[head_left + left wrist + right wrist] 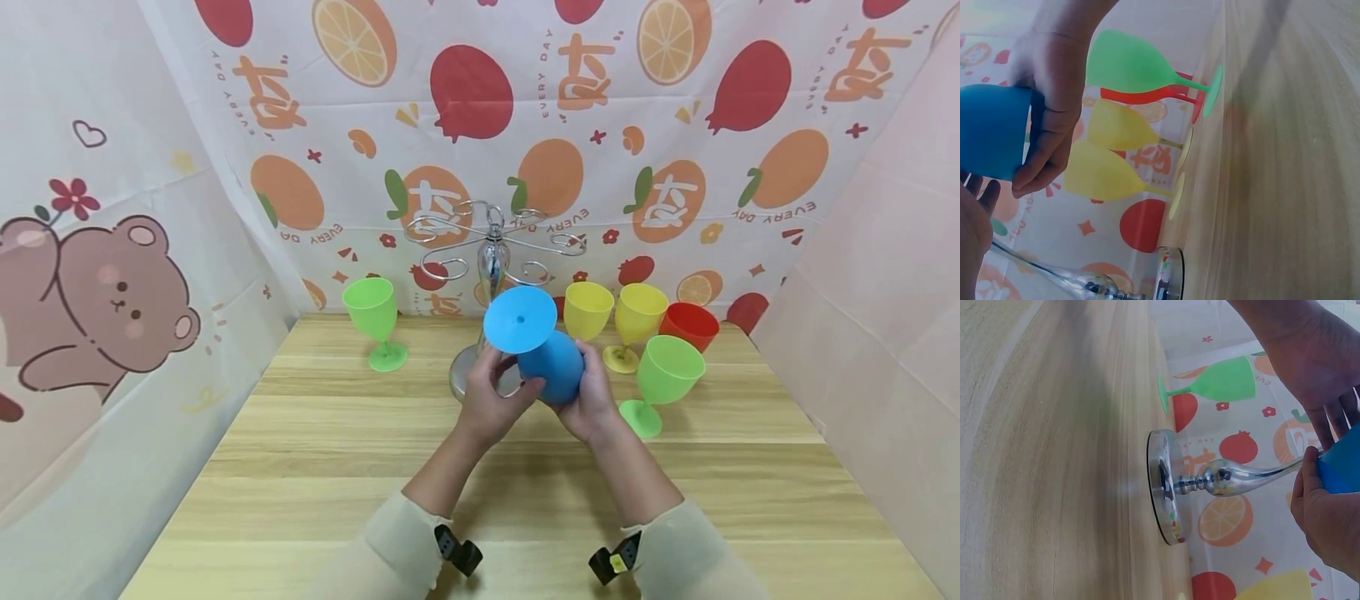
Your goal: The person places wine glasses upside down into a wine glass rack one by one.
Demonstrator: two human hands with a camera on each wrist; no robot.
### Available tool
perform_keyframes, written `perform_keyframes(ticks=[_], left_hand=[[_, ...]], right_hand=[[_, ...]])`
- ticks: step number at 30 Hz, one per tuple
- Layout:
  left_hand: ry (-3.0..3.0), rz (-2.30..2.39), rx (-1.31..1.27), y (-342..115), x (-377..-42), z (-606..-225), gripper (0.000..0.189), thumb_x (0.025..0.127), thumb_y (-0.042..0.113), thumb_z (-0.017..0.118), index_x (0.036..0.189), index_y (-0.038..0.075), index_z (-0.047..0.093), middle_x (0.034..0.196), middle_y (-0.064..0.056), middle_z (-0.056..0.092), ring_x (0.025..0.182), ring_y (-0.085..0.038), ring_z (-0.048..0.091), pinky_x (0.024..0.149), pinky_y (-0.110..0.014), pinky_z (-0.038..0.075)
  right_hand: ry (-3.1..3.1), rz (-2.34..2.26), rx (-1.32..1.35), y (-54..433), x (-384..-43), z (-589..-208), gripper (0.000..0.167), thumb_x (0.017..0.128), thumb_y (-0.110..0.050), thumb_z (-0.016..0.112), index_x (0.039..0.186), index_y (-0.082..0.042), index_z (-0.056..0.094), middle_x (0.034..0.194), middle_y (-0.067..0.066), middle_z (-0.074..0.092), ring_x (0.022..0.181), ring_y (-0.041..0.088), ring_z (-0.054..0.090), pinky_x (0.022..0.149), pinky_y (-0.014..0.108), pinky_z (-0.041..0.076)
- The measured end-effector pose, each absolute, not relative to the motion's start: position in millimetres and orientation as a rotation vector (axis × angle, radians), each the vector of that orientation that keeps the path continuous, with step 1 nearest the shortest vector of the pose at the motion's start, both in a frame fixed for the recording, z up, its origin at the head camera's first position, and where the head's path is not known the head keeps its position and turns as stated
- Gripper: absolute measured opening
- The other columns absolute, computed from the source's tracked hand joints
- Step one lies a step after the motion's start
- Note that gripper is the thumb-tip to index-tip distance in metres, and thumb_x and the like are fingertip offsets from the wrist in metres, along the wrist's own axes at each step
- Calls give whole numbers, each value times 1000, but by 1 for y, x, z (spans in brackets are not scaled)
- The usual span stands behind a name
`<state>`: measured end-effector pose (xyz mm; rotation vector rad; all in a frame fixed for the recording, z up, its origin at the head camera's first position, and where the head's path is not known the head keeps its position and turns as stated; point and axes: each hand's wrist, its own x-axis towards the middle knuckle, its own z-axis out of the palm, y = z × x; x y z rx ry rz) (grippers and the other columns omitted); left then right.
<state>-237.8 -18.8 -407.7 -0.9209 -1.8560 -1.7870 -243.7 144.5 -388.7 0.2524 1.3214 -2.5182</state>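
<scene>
A blue plastic goblet [551,367] is held above the table, tipped over with its round foot [520,320] up and its bowl slanting down to the right. My right hand [592,396] grips the bowl from the right side. From the left, my left hand [491,400] holds the goblet, thumb against the bowl; the stem is mostly hidden behind the foot. In the left wrist view the right fingers [1050,140] curl round the blue bowl [994,128]. Right behind the goblet stands a chrome rack [493,267] with curled wire arms and a round base.
One green goblet [372,308] stands left of the rack. To the right stand two yellow goblets [588,310], a red goblet [690,325] and another green goblet [670,371]. Fruit-printed cloth [472,92] hangs behind the wooden table [337,467], with cloth at both sides.
</scene>
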Motion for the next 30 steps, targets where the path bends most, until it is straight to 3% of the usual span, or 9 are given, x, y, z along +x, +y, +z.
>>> perform_keyframes(ticks=[5,12,15,30], left_hand=[[-1875,-1799,-893,-18,-235,-402,70,87,43,73,147,26,40,147,4,47,134,-19,48,103,-48,48],[-1921,-1818,-821,-16,-230,-396,80,81,15,82,147,29,39,148,7,45,136,-16,44,105,-49,45],[-1932,-1812,-797,-14,-229,-396,83,78,11,83,147,26,40,148,5,45,136,-18,44,106,-51,44],[-1915,-1709,-787,-9,-231,-401,77,80,22,83,146,25,42,145,4,49,132,-17,49,104,-46,47]], right_hand=[[1305,-2503,207,144,-243,-388,58,100,-58,33,147,-26,21,149,11,30,128,37,43,106,46,41],[1262,-2491,163,142,-241,-390,60,100,-60,32,148,-26,22,148,12,31,122,37,48,104,45,45],[1262,-2486,163,142,-240,-390,59,100,-60,31,147,-25,22,147,12,32,121,36,49,101,42,47],[1253,-2474,135,143,-240,-392,61,100,-61,29,148,-24,23,144,13,36,111,31,57,94,39,52]])
